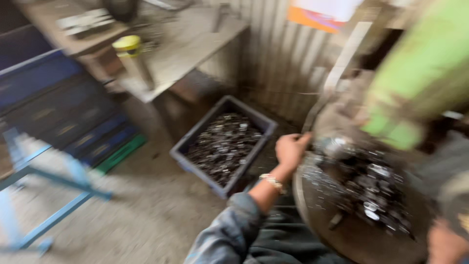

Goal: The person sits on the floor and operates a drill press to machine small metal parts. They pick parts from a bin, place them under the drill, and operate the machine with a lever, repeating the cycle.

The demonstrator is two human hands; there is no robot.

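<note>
Left hand (291,149): raised at the near edge of a round metal tray (351,239), fingers curled into a loose fist. Motion blur hides whether anything is pinched inside, so the grip cannot be told. A watch or bracelet (272,181) sits on the wrist, above a grey sleeve (229,230).

Right hand (445,244): only a blurred part shows at the lower right corner, cut off by the picture edge; whether the fingers are spread or closed cannot be told. The two hands are well apart, one on either side of the tray.

Small metal parts (371,188): a shiny, dark heap on the tray, between the hands; single pieces too smeared to make out.

Crate (193,139): dark plastic, on the floor (146,210) left of the left hand, filled with similar small metal pieces (224,144).

Green machine body (425,73): upper right, above the tray, cut off at the top and right edges; its shape is unclear.

Table (185,54): upper centre, a grey top with a yellow-capped post (131,56) at its near corner.

Blue metal frame (44,195): lower left, partly out of the picture.

Corrugated wall (278,58): behind the crate.
</note>
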